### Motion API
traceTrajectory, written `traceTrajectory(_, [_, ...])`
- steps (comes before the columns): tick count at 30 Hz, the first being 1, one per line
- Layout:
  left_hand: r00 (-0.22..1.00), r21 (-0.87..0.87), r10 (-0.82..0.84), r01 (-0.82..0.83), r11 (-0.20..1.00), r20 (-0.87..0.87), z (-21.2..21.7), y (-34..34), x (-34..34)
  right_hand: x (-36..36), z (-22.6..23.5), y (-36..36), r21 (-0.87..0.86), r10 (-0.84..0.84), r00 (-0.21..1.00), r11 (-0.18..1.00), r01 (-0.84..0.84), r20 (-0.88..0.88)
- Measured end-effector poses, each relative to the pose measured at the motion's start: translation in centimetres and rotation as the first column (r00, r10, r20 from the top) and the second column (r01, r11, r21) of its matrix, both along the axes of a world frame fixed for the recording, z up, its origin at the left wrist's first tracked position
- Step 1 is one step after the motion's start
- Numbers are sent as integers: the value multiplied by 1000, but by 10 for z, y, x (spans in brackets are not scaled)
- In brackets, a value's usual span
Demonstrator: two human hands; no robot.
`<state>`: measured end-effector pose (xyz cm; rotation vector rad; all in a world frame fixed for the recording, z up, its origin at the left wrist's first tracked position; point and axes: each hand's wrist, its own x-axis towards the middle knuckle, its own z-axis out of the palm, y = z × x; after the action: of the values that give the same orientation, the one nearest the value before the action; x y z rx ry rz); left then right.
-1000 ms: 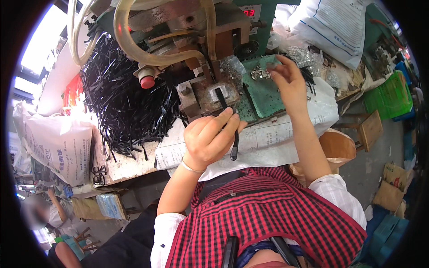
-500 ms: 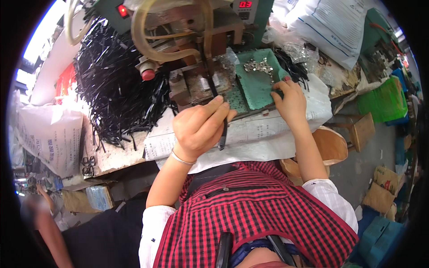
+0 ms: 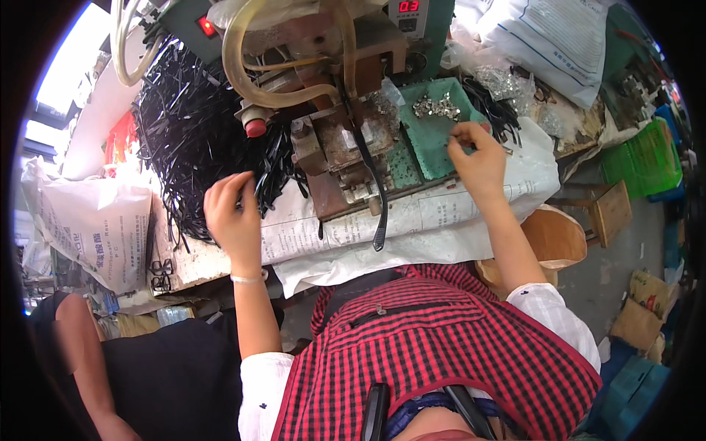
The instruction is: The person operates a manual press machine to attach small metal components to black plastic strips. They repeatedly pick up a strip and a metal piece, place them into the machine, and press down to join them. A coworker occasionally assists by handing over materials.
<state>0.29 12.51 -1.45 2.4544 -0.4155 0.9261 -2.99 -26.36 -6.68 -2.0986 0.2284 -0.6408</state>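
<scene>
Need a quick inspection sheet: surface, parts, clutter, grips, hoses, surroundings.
Surface: pale worktop; white printed sheet along its front.
Job's things: black strip across the press fixture, end overhanging frontward; silver bits in green tray.
Clutter: heap of black strips, left of fixture.
Grips: left grip at heap's front edge, contact unclear; right grip by tray, fingers curled, contents unclear.
Cables: yellowish hose looping above fixture.
Surroundings: another person, lower left; green crate, right.

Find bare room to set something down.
Bare: front of the white sheet between the left hand and the protruding black strip; front of the green tray, left of the right hand. Crowded: black strip pile; tray's back, with silver pieces.
</scene>
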Motion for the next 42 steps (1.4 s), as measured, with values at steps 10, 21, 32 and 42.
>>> traceTrajectory(10, [990, -191, 96, -75, 979, 105, -38, -9, 50, -6, -7, 6, 72, 23, 999, 997, -25, 22])
traceTrajectory(21, [875, -753, -389, 43, 656, -289, -76, 12, 12, -40, -25, -18, -205, -122, 977, 966, 157, 177])
traceTrajectory(32, [909, -880, -359, -17, 474, -210, -37, -24, 28, 49, 60, 84, 125, 262, 899, 938, -323, 352])
traceTrajectory(42, [976, -769, -200, 196, 608, 91, 17, -56, -15, 34, 65, 113, 534, 297, 896, 724, -437, 331])
